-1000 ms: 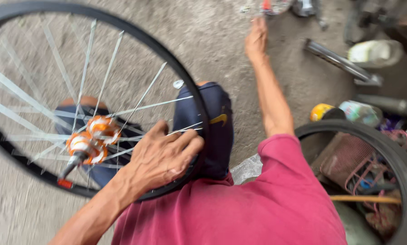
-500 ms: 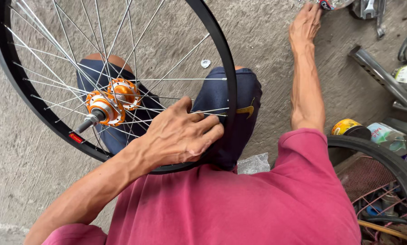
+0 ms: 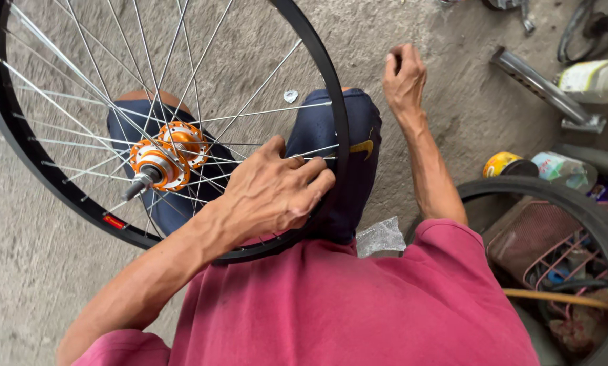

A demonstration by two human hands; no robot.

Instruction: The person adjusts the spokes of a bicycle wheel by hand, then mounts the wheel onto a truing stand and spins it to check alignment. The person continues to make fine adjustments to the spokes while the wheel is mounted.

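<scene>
The wheel, a light, stiff black rim with thin spokes and an orange hub, leans against the knees, best held at the rim where the left hand curls fingers around it, while the right hand hovers loosely closed, apparently empty.

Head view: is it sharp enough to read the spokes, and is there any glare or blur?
Head view: soft, even daylight, no hard shadows; spokes and orange hub are crisp; left hand on the rim is sharp; right hand looks slightly soft; wheel bows near the frame edges.
</scene>
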